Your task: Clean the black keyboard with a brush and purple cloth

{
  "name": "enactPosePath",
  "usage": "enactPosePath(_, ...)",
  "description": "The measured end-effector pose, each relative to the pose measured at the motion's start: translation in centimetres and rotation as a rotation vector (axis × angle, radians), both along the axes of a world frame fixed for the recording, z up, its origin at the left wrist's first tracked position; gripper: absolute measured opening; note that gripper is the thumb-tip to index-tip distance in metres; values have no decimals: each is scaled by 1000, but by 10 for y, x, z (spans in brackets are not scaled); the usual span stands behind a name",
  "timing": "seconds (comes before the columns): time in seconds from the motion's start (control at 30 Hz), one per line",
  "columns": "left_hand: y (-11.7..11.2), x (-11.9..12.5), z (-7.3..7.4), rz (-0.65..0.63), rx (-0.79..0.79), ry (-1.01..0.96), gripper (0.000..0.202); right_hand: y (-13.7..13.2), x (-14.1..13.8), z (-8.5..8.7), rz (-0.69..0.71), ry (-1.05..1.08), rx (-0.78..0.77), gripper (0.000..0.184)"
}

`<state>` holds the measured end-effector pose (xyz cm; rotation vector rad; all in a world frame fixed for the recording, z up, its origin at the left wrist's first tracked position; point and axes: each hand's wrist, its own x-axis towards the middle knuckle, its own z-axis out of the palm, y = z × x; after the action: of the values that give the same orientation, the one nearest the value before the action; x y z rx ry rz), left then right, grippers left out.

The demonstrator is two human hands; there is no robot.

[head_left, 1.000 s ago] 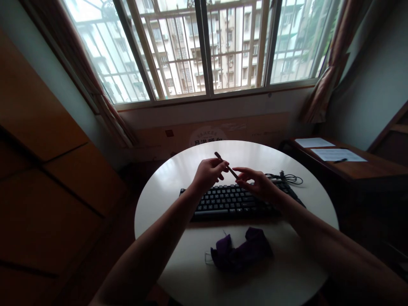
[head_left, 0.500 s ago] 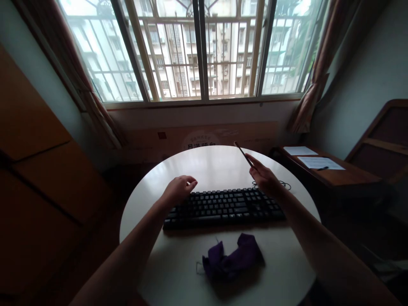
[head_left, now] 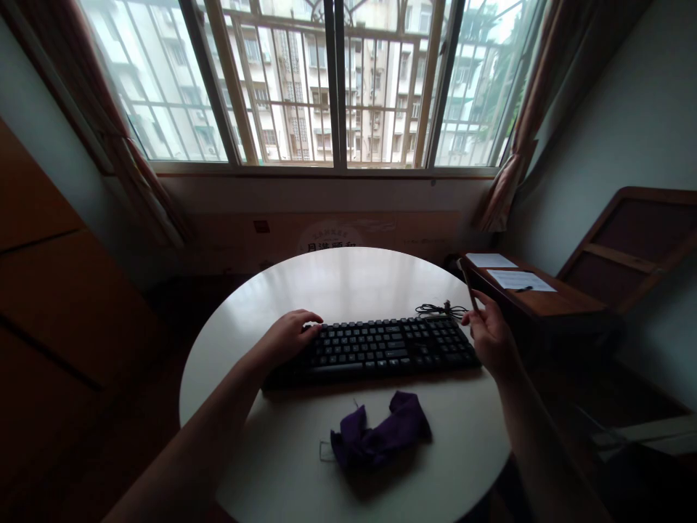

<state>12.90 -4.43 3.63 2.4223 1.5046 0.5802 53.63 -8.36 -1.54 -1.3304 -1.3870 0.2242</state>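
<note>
A black keyboard lies across the white round table. My left hand rests at its back left corner, with fingers and thumb curled over the edge. Beyond the keyboard's right end, my right hand is closed around a thin brown stick. The stick points up and away; its tip is too small to make out clearly. A crumpled purple cloth lies in front of the keyboard. Behind the keyboard's right part sits its bundled black cable, close to my right hand.
The round table stands before a barred window. At the right, a low wooden table bears sheets of paper and a black pen. A folded wooden piece leans behind it. An orange-brown cabinet is at the left.
My right hand has moved right, from above the keyboard's back right part to beyond its right end, and the stick stands more upright. My left hand has settled lower onto the keyboard's corner.
</note>
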Motion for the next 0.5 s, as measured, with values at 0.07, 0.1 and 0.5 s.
enactPosePath(0.07, -4, 5, -1, -28, -8, 26, 42, 5, 6, -8, -41, 51, 49, 55)
enactPosePath(0.1, -5, 7, -2, -41, -13, 37, 44, 7, 8, -10, -59, 66, 69, 55)
enactPosePath(0.5, -4, 10, -10, -45, -88, 182, 54, 15, 11, -5, 77, 7, -65, 46)
